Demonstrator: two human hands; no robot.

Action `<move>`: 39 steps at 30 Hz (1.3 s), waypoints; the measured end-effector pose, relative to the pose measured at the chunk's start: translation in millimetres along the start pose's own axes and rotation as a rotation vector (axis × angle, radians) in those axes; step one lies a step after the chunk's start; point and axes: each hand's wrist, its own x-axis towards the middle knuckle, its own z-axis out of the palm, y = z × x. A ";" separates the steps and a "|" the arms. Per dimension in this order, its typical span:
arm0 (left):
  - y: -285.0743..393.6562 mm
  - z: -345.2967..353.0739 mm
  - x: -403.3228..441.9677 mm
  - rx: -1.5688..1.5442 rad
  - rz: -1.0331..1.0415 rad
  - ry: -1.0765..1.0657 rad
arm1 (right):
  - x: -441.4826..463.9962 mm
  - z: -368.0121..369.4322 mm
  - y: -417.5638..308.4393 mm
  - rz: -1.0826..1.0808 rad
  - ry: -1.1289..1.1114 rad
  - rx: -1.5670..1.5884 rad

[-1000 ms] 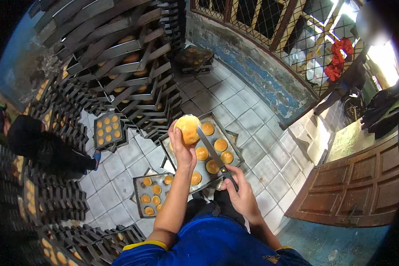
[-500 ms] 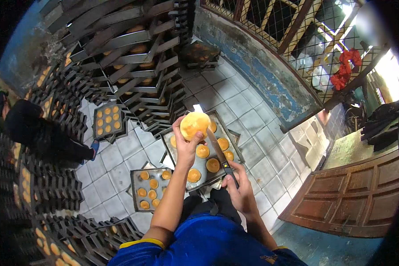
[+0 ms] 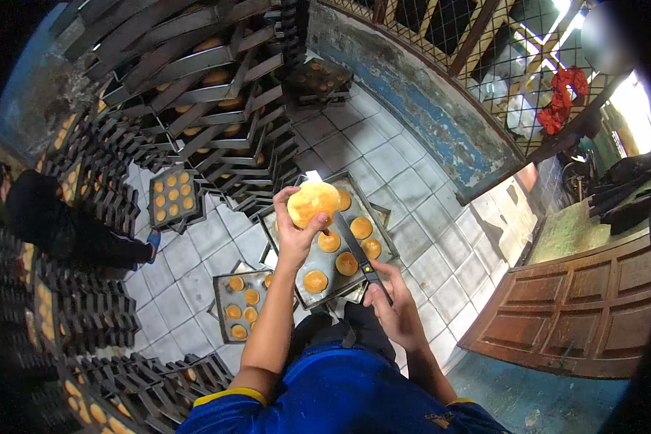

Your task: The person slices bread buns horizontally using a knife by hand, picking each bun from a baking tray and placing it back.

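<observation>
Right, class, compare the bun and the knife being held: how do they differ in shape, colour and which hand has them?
The bun is round, while the knife is long and narrow. The bun is golden yellow; the knife has a grey blade and a dark handle. The left hand holds the bun, the right hand the knife. Both are held up off the tray.

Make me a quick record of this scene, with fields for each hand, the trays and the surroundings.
Left hand: holds up a bun
Right hand: grips a knife by its handle
Blade: tip end close to the bun; contact unclear
Trays: large floor tray below, smaller tray beside it, both with buns
Left side: person in dark clothes
Right side: wooden door
</observation>
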 end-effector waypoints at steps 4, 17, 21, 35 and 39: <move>-6.6 4.2 -4.6 -0.028 -0.022 -0.060 | 16.6 4.0 -1.8 -0.043 0.001 0.052; 11.5 -1.0 -1.0 0.068 -0.068 -0.207 | 23.2 -8.4 -6.7 -0.023 -0.075 0.029; 18.1 -11.1 1.3 0.099 -0.101 -0.251 | 12.7 -17.9 -7.9 0.005 -0.105 0.045; -15.0 3.3 -28.0 -0.566 -0.283 -0.032 | 33.7 0.2 23.3 -0.095 -0.063 0.098; -14.1 6.2 -28.6 -0.534 -0.427 0.008 | 36.8 0.5 27.1 -0.135 -0.074 0.021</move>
